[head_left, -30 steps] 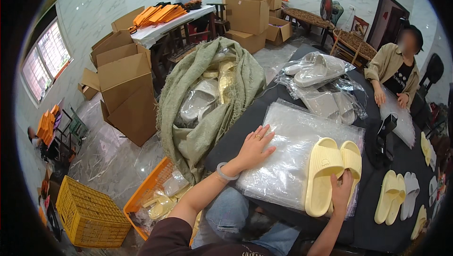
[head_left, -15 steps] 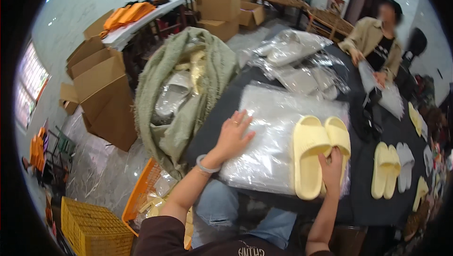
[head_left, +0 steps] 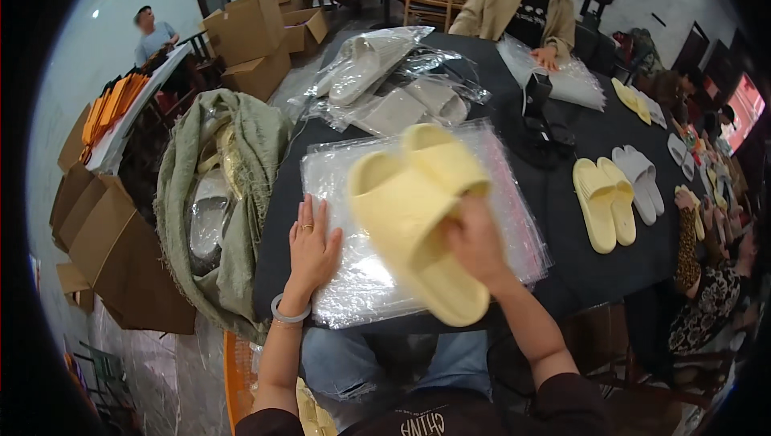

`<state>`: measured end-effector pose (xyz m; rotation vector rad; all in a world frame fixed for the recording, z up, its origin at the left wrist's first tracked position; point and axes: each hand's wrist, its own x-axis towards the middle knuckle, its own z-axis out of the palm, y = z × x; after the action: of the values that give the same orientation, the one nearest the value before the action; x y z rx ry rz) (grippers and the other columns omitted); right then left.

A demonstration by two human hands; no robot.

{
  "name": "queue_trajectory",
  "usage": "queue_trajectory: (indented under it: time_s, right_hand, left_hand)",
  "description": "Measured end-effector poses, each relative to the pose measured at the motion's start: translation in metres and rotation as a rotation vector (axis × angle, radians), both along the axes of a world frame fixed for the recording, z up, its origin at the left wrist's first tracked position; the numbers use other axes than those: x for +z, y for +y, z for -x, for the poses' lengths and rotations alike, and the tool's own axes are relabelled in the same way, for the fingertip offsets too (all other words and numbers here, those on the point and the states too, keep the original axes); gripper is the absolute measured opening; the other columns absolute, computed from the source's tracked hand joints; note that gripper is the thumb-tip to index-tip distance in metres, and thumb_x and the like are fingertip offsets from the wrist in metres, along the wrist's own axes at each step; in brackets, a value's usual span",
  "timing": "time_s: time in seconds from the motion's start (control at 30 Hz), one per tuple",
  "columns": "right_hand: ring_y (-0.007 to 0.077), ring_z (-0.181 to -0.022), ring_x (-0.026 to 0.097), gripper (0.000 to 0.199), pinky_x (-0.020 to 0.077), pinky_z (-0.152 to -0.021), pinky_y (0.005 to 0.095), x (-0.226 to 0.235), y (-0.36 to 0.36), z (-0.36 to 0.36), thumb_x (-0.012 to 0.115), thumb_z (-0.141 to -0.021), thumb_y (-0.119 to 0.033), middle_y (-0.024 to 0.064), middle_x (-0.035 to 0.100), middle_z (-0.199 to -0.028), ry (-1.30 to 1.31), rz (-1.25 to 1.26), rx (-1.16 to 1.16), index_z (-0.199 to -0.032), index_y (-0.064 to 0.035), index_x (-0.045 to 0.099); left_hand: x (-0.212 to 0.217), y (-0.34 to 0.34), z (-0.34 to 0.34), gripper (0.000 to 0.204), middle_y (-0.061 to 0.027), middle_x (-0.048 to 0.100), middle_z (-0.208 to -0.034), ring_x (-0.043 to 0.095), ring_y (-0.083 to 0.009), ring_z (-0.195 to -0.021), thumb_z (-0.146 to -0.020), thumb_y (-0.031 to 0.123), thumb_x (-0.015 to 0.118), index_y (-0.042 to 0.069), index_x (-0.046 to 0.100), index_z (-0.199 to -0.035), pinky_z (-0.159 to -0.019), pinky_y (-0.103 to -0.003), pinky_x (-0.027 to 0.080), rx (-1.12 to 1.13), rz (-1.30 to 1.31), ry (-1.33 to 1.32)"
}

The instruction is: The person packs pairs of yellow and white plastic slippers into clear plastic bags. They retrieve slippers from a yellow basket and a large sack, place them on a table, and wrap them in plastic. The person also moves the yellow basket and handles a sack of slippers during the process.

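Observation:
My right hand (head_left: 474,239) grips a pair of pale yellow slippers (head_left: 393,203) by their straps, holding them tilted above the bag stack; the hand is a little blurred and its fingertips are partly hidden. Beneath lies a stack of clear plastic bags (head_left: 345,275) on the dark-covered table. My left hand (head_left: 315,243) rests flat with spread fingers at the left edge of that stack. Beyond it, grey slippers in clear bags (head_left: 361,67) lie in a heap.
An open green woven sack (head_left: 269,127) holding bagged slippers stands left of the table. More yellow slippers (head_left: 602,203) and grey slippers (head_left: 641,183) lie at the right, near a black device (head_left: 540,115). Across the table a person (head_left: 522,2) handles clear bags. Cardboard boxes (head_left: 128,251) stand farther left.
My right hand has lifted the yellow slippers off the bags and carried them left. My left hand stays flat on the stack's left edge. The head view has turned to the right.

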<state>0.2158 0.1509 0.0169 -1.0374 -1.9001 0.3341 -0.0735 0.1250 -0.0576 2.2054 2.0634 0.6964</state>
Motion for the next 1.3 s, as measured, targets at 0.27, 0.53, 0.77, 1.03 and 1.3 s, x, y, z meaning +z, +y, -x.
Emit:
queue_trajectory:
  time_s: [0.27, 0.53, 0.77, 1.03, 1.3]
  right_hand:
    - [0.0314, -0.091, 0.052, 0.033, 0.0442, -0.077, 0.0439, -0.048, 0.026, 0.089, 0.058, -0.082, -0.028, 0.0114, 0.058, -0.106, -0.464, 0.007, -0.022, -0.103, -0.0034, 0.059]
    - [0.0363, -0.101, 0.055, 0.039, 0.0455, -0.083, 0.0474, -0.055, 0.094, 0.002, 0.050, -0.089, -0.035, 0.0129, 0.058, -0.119, -0.553, 0.202, -0.497, -0.109, -0.0034, 0.060]
    - [0.0406, -0.088, 0.064, 0.047, 0.0485, -0.078, 0.0473, 0.006, 0.084, -0.142, 0.050, -0.089, -0.041, 0.0268, 0.065, -0.090, -0.344, 0.392, -0.656, -0.094, 0.0033, 0.064]
    - [0.0421, -0.080, 0.063, 0.045, 0.0480, -0.072, 0.0507, -0.023, 0.013, -0.239, 0.054, -0.087, -0.039, 0.0269, 0.064, -0.081, -0.531, 0.419, -0.774, -0.089, 0.0049, 0.063]
    - [0.0395, -0.082, 0.059, 0.014, 0.0449, -0.071, 0.0485, -0.122, 0.102, -0.414, 0.048, -0.085, -0.013, 0.0218, 0.061, -0.087, -0.747, 0.205, -0.985, -0.088, -0.0026, 0.058]
  left_hand:
    - [0.002, -0.002, 0.004, 0.058, -0.0152, 0.036, -0.146, 0.033, -0.0318, -0.134, -0.087, 0.040, 0.054, 0.012, 0.045, -0.137, -0.109, -0.047, 0.025, -0.116, -0.039, -0.099]
    - [0.008, 0.002, -0.009, 0.061, -0.0102, 0.024, -0.154, 0.021, -0.0318, -0.141, -0.092, 0.044, 0.046, 0.011, 0.038, -0.143, -0.112, -0.047, 0.019, 0.068, 0.114, 0.107]
    - [0.008, 0.003, -0.008, 0.062, -0.0120, 0.023, -0.154, 0.020, -0.0313, -0.142, -0.093, 0.042, 0.046, 0.011, 0.035, -0.144, -0.113, -0.046, 0.017, 0.045, 0.111, 0.094]
    - [0.007, 0.001, -0.006, 0.062, -0.0137, 0.023, -0.153, 0.020, -0.0326, -0.142, -0.092, 0.042, 0.048, 0.010, 0.035, -0.144, -0.113, -0.048, 0.016, 0.067, 0.125, 0.084]
    - [0.014, -0.005, -0.003, 0.060, -0.0174, 0.033, -0.148, 0.030, -0.0375, -0.136, -0.089, 0.040, 0.053, 0.009, 0.041, -0.138, -0.109, -0.050, 0.025, 0.094, 0.045, 0.126]
